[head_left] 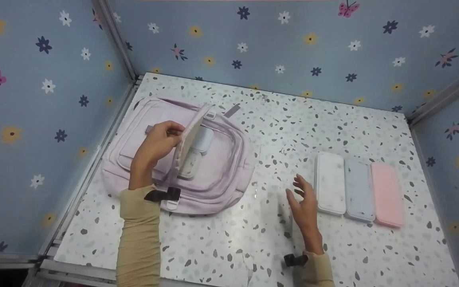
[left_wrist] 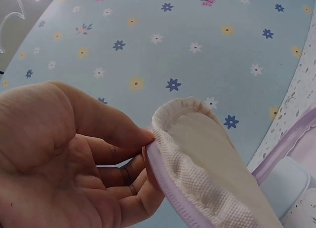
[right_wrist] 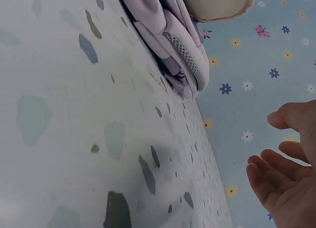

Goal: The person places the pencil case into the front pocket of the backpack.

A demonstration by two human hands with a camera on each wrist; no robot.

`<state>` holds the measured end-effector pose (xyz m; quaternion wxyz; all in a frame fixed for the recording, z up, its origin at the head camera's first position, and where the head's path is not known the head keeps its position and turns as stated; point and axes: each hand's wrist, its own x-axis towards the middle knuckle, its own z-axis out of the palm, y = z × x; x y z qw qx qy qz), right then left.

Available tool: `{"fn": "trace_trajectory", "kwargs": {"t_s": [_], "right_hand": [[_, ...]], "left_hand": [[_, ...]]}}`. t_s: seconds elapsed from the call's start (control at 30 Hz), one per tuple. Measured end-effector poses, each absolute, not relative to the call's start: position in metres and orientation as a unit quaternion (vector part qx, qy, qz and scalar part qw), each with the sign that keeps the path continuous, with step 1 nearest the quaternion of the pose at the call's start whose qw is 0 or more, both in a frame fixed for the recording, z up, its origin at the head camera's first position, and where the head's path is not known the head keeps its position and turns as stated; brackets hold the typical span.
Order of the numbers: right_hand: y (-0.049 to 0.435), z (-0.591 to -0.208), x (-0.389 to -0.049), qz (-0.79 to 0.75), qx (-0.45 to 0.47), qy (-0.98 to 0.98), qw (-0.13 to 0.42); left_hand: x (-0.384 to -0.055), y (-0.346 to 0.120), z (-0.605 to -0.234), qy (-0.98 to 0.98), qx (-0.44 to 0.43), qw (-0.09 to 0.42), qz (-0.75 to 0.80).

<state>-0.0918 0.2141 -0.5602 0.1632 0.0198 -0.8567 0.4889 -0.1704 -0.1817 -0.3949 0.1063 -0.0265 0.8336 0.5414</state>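
A lilac backpack (head_left: pixel 221 167) lies on the speckled table, its front flap (head_left: pixel 189 137) lifted. My left hand (head_left: pixel 159 139) pinches the edge of that flap between thumb and fingers; the left wrist view shows the cream lining (left_wrist: pixel 202 144) beside the fingertips. Inside the opened pocket lie a pale blue case (head_left: pixel 203 140) and a whitish case (head_left: pixel 190 164), partly covered by the flap. My right hand (head_left: pixel 304 201) is held over the table with loosely bent fingers and nothing in it. Just right of it, a white case (head_left: pixel 330 183) lies nearest.
Beside the white case are a light blue case (head_left: pixel 359 190) and a pink case (head_left: pixel 387 195), lined up in a row. Flower-patterned panels (head_left: pixel 261 44) enclose the table (head_left: pixel 277 131) at the back and both sides.
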Motion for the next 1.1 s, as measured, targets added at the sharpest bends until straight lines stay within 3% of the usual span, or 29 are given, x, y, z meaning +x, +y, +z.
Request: {"fn": "trace_trajectory", "kwargs": {"t_s": [0.63,1.1], "right_hand": [[0.266,-0.574,-0.074,0.417,-0.112,-0.881,0.19],[0.284,-0.572,-0.069,0.363,-0.22,-0.892,0.159]], "left_hand": [[-0.17,-0.184,-0.399,0.835,-0.024,0.103,0.539],[-0.17,-0.182,-0.398,0.834,-0.026,0.105,0.542]]}}
